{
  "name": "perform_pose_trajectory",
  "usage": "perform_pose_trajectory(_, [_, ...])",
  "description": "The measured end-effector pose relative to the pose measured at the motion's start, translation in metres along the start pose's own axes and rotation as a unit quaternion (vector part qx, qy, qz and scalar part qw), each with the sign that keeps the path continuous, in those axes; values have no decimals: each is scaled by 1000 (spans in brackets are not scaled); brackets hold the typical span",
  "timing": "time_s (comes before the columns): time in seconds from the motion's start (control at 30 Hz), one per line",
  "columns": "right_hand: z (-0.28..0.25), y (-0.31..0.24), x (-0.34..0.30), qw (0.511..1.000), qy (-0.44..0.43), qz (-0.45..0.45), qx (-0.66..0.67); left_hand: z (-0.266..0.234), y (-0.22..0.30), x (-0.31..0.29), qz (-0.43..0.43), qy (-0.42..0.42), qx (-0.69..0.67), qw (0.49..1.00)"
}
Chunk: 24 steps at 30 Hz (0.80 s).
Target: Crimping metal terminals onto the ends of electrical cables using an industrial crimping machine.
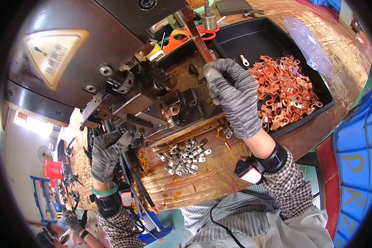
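Press [111,41], nearest the view: dark steel, triangular warning sign on its side.

Left hand [107,155]: mine, grey knit glove, just under the press. Fingers curled beside the cables; whether I grip one, I cannot tell.

Cables [141,183]: black, several, trailing down past my wrist and over the bench edge.

Lug [169,111]: one, copper, seated at the die [190,112], between my two hands. It lies right of and beyond my left fingers, left of and slightly below my right ones. Long axis roughly left to right, ring end toward my right hand, which looks the nearer; height above the die unclear.

Silver lugs [188,157]: loose heap on the bench [219,171], in front of the die.

Bar [199,43]: rust-red, slanting down toward my right fingertips.

Right hand [235,99]: mine, same glove. Fingers bent inward at the bar's lower end; anything pinched there is hidden from me.

Copper lugs [285,89]: large heap, right of that hand, in the black tray [244,41].
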State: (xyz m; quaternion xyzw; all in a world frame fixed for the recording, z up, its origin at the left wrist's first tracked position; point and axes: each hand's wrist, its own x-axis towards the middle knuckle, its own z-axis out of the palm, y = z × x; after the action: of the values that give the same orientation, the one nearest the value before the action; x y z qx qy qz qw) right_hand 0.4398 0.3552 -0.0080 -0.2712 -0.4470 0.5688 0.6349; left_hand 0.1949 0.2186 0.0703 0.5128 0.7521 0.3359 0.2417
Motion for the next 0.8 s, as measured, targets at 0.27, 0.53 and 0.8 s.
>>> perform_pose_trajectory(0.27, [-5, 5, 2, 1000, 17, -17, 15, 6, 9, -5, -8, 10, 34, 999])
perform_pose_trajectory(0.53, [-20, -16, -43, 969, -226, 99, 17, 6, -7, -45, 69, -22, 34, 997])
perform_pose_trajectory(0.8, [33, -1, -132, 899, -316, 268, 143, 12, -25, -87, 192, 11, 179, 965])
